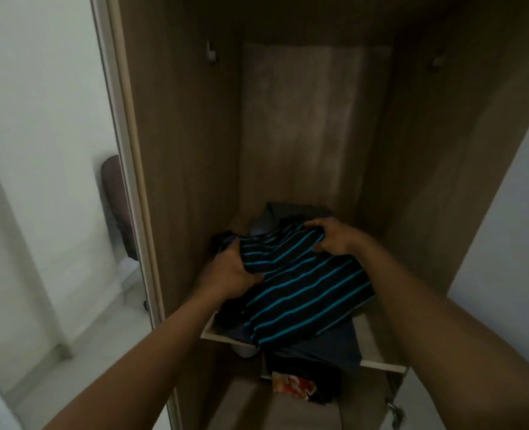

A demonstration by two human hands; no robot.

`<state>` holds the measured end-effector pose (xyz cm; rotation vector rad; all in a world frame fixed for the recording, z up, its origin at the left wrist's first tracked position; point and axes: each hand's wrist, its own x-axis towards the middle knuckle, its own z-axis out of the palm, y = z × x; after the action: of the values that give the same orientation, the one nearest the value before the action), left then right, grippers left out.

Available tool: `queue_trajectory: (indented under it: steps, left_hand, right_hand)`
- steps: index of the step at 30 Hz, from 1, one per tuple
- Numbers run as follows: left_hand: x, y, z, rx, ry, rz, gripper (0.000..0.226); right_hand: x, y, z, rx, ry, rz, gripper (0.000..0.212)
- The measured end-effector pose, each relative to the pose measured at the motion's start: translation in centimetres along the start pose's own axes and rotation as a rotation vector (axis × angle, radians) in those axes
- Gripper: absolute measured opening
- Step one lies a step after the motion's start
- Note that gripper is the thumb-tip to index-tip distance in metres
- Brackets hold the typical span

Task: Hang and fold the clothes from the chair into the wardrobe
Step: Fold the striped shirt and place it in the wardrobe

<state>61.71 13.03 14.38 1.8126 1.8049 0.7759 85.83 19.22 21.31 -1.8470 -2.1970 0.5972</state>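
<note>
Striped shirt [303, 293] lies on the wardrobe shelf [373, 339] atop dark clothes [328, 346]; left hand [229, 274] and right hand [337, 240] have fingers clenched on its far edge. Judged light, soft, limp; best gripped by bunched fabric at both sides; the wardrobe walls [179, 150] hem the reach; the pile beneath may shift.

Illumination is dim overall. The wardrobe [303, 119] interior lies in deep shadow; the white wall [40, 119] at left is brighter. The picture is soft throughout, with wide-angle bending toward the edges.
</note>
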Motion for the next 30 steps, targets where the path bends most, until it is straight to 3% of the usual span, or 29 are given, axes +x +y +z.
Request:
queue_trajectory:
  steps: [2,4,6,8,10,12,17,20,23,30]
  left_hand:
    - [0.0,-0.2,-0.6,0.456,-0.038,-0.009,0.117]
    - [0.5,1.1,-1.3,0.654,0.017,0.057,0.101]
    - [1.9,3.2,-1.9,0.583,-0.005,0.204,0.081]
    - [3.8,5.6,-1.5,0.465,-0.105,0.386,0.072]
    - [5.6,8.1,-0.2,0.432,-0.212,0.532,0.067]
    - [7.3,10.0,1.4,0.457,-0.287,0.651,0.057]
    - [9.1,12.7,5.1,0.508,-0.497,0.804,0.021]
    - [8.9,14.0,6.5,0.542,-0.601,0.86,0.029]
    - [8.6,14.9,7.6,0.633,-0.703,0.902,0.037]
    - [8.3,15.1,8.3,0.693,-0.775,0.931,0.021]
  right_hand:
    - [0.8,0.9,1.2,-0.054,-0.07,0.011,0.077]
    - [1.0,1.7,1.8,-0.013,-0.076,0.019,0.081]
    - [0.9,2.4,1.9,0.076,0.001,0.015,0.085]
    - [0.3,2.9,2.0,0.18,0.19,0.012,0.082]
    - [-1.3,3.4,2.6,0.257,0.397,0.024,0.066]
    - [-3.4,3.8,4.0,0.33,0.494,0.061,0.044]
    - [-8.5,3.3,8.6,0.495,0.419,0.263,0.027]
    - [-10.8,1.6,10.0,0.625,0.324,0.36,0.034]
    - [-12.3,0.5,11.1,0.563,0.32,0.408,0.042]
    - [-13.6,-0.4,12.3,0.457,0.474,0.409,0.051]
